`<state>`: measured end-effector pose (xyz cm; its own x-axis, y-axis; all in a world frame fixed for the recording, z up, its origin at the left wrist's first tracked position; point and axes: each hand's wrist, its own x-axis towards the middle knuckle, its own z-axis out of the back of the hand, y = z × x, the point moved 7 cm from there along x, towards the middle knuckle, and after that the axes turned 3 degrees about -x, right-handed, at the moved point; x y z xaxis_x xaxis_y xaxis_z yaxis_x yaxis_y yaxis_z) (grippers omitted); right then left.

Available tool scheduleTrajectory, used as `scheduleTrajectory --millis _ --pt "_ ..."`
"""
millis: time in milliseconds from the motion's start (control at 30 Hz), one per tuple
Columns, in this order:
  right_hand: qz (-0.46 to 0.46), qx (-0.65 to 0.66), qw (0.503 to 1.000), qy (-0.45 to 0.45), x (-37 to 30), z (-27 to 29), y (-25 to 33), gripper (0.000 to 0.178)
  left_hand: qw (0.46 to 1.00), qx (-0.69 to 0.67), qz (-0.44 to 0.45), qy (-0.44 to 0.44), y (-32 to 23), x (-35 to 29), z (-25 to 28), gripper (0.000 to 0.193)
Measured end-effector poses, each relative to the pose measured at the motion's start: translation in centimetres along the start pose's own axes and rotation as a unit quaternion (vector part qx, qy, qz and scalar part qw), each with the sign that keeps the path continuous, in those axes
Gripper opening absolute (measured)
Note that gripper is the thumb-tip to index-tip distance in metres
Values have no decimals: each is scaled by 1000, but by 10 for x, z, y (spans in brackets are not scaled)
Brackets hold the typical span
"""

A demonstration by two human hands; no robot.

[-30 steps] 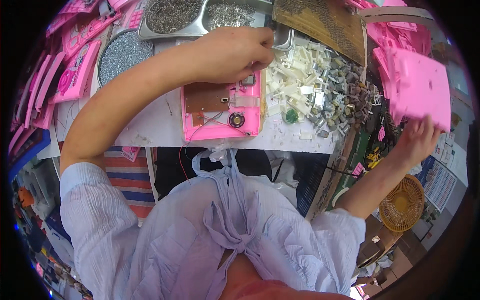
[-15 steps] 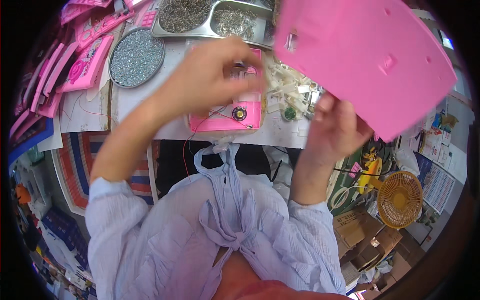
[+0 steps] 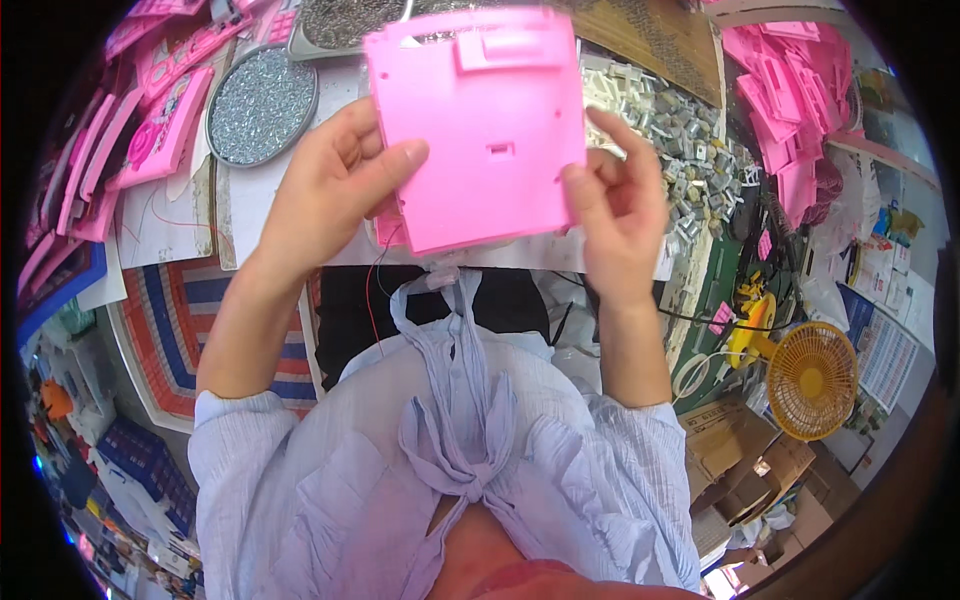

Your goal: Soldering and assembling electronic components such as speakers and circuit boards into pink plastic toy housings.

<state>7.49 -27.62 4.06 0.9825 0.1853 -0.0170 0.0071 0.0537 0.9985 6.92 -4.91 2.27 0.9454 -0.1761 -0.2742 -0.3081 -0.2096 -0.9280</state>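
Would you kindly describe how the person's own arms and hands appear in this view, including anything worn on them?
Both hands are bare: the left hand and the right hand show no gloves, and no rings or watch can be seen. The forearms are uncovered up to the elbow. Above that come the sleeves of a pale lilac-blue, finely striped, crinkled blouse, gathered at the cuffs, with a tied bow at the front.

Your pink plastic panel hides the counter behind it and part of the pile of small white parts at two o'clock, while the metal tray at twelve is cut off by the picture's edge.
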Motion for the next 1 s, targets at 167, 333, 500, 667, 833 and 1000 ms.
scheduleTrajectory --millis 167,333,500,667,833,1000 --pt "36 -306 950 -46 -19 1 -21 53 943 279 -174 -55 5 2 1 65" --pt "103 -473 875 -11 -4 -12 -24 48 875 424 -219 -81 9 10 5 63" --pt "69 -421 904 17 4 -16 -31 43 905 368 -197 -85 13 13 20 53" --pt "95 -399 909 75 6 -17 -35 44 903 370 -190 -104 20 1 23 53" --pt "196 -467 853 126 6 -31 -21 50 906 367 -153 -144 32 -27 21 56" --pt "126 -617 747 210 12 -44 -12 51 905 373 -155 -133 42 -26 27 48"
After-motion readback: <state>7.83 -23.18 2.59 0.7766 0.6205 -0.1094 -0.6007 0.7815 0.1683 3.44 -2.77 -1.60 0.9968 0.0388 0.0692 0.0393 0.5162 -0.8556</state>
